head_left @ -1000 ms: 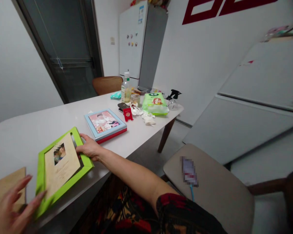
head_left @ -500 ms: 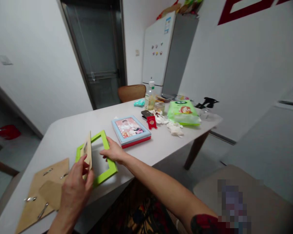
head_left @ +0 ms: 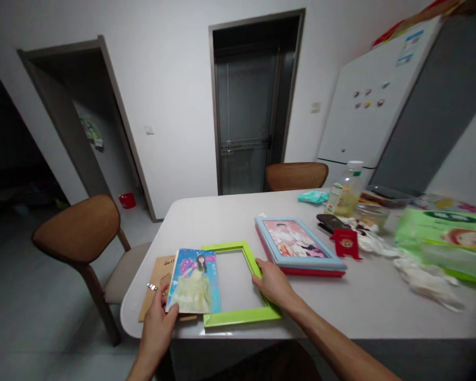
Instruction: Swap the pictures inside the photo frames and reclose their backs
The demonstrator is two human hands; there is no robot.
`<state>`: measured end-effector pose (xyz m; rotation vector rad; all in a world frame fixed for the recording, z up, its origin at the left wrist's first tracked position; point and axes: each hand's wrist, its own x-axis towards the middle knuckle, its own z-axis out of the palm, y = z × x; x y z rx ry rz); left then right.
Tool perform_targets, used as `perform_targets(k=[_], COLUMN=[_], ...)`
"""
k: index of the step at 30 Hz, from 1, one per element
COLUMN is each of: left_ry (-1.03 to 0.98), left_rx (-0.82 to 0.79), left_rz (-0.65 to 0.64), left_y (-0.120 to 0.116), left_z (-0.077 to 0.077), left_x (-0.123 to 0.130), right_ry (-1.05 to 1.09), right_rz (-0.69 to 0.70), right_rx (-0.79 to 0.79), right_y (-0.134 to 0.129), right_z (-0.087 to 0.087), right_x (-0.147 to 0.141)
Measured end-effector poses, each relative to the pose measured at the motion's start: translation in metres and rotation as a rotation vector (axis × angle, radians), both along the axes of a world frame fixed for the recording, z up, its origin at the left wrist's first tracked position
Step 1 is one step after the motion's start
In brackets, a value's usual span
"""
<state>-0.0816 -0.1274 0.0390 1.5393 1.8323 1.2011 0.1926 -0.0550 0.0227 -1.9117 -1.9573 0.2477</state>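
Observation:
My left hand [head_left: 158, 323] pinches the lower left edge of a photo print [head_left: 196, 283], which shows a figure in a pale yellow dress on blue. The photo lies over the left side of a lime green picture frame [head_left: 241, 316]. My right hand [head_left: 273, 283] is closed on the frame's right side, fingers partly hidden. Through the frame's opening the white tabletop shows. Beneath and left of the photo lies a brown backing board [head_left: 147, 304] with metal clips, partly covered. Beyond my right hand, a light blue picture frame [head_left: 301, 241] with a photo sits on a red one.
On the white table [head_left: 218, 211] at right stand a bottle [head_left: 345, 190], a dark phone-like object [head_left: 331, 222], a red stand [head_left: 346, 243], crumpled tissues [head_left: 428, 280] and a green tissue pack [head_left: 448, 238]. Wooden chairs [head_left: 79, 227] stand at the left and behind the table.
The view has swung left. The piece in my left hand, edge-on before, now lies tilted back with its picture side showing. The green frame has come down flatter, still in my right hand.

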Motion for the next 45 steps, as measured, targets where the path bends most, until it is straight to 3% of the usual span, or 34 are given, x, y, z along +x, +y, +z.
perform_targets(k=[6, 10, 12, 17, 20, 23, 28, 31, 34, 36, 39, 41, 45], left_ry=[0.288, 0.432, 0.478, 0.531, 0.536, 0.554, 0.561, 0.431, 0.159, -0.068, -0.372, -0.529, -0.753], left_rx=[-0.112, -0.127, -0.089, 0.112, 0.220, 0.230, 0.257, 0.360, 0.411, 0.382, 0.324, 0.278, 0.193], left_rz=[-0.063, -0.078, -0.083, -0.110, -0.216, -0.328, -0.366, -0.348, -0.247, -0.116, 0.039, 0.044, -0.108], left_y=[-0.007, -0.008, -0.008, -0.007, -0.007, -0.007, 0.005, 0.015, 0.019, 0.018, 0.015, 0.015, 0.017], left_z=[0.002, 0.000, -0.003, -0.010, -0.014, -0.019, -0.022, -0.011, 0.009, 0.021, 0.027, 0.024, 0.014], left_x=[0.000, -0.004, -0.006, 0.002, 0.016, 0.032, 0.045, 0.046, 0.048, 0.053, 0.066, 0.074, 0.078], right_ry=[-0.116, -0.036, 0.083, 0.457, 0.678, 0.822, 1.211, 1.362, 1.417, 1.365, 1.363, 1.475, 1.517], right_rz=[0.012, 0.110, 0.160, 0.199, 0.161, 0.167, 0.209, 0.251, 0.284, 0.205, 0.073, 0.081, 0.047], right_rx=[-0.011, 0.133, 0.140, -0.050, -0.166, -0.223, -0.261, -0.200, -0.137, -0.133, -0.288, -0.337, -0.189], right_y=[-0.004, -0.008, -0.009, -0.003, 0.006, 0.013, 0.008, -0.001, -0.008, -0.011, -0.014, -0.014, -0.008], right_z=[0.002, 0.008, 0.010, 0.006, -0.001, -0.005, 0.014, 0.040, 0.055, 0.052, 0.035, 0.024, 0.021], right_x=[-0.005, -0.017, -0.029, -0.064, -0.082, -0.094, -0.108, -0.113, -0.112, -0.108, -0.100, -0.093, -0.070])
